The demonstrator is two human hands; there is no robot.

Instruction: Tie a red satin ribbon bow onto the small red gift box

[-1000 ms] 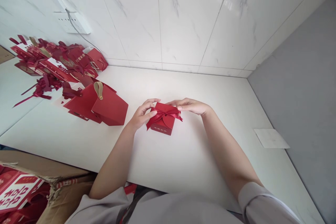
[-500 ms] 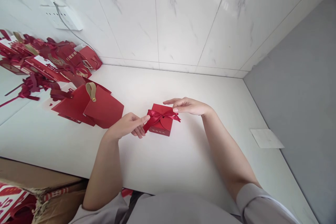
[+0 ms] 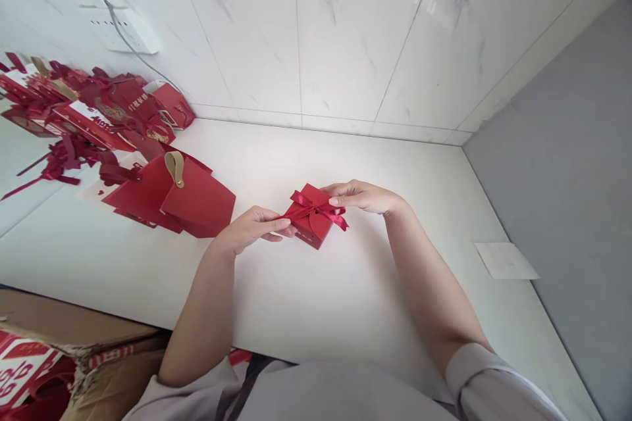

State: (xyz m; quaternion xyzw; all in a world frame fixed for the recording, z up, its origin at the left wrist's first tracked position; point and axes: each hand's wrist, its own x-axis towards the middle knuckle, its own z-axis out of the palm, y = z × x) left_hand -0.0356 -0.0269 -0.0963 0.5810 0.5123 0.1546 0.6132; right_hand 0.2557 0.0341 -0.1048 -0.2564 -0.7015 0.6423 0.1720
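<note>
The red box (image 3: 320, 228) has turned clockwise, left hand (image 3: 257, 226) and right hand (image 3: 364, 197) pinching its ribbon (image 3: 301, 212) near nine and two o'clock; probably light card, best held by edges.

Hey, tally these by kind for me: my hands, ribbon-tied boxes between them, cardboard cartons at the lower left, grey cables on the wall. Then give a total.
Hands: 2 (left hand, right hand)
Ribbon-tied box: 1
Cardboard carton: 1
Grey cable: 1
Total: 5
</note>
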